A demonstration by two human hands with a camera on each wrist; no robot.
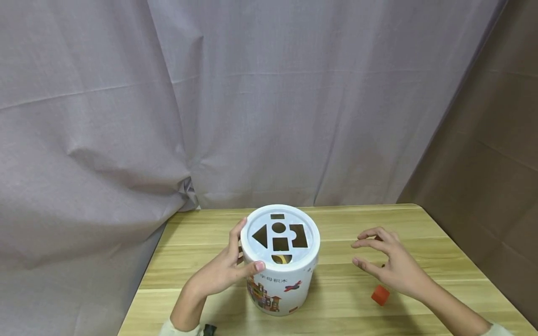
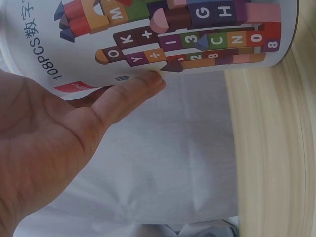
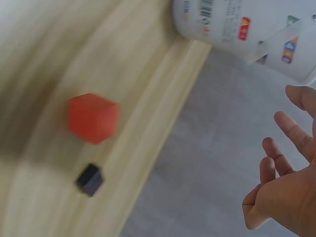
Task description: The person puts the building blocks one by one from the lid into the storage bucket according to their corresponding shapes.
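A white round bucket (image 1: 279, 280) with colourful block pictures stands on the wooden table (image 1: 370, 224). Its lid (image 1: 307, 224) has several shape holes, and something yellow shows through the half-round one. My left hand (image 1: 227, 269) grips the bucket's left side near the rim, thumb on the front; in the left wrist view a finger (image 2: 126, 96) lies against the printed wall of the bucket (image 2: 173, 34). My right hand (image 1: 384, 261) hovers to the right, fingers spread, holding nothing. A red cube (image 1: 380, 295) lies just below it, and near the red cube (image 3: 93, 118) lies a small dark block (image 3: 90, 179).
A grey curtain (image 1: 210, 116) hangs right behind the table and down its left side. A brown wall (image 1: 496, 163) stands at the right. The table's right edge is close to the red cube.
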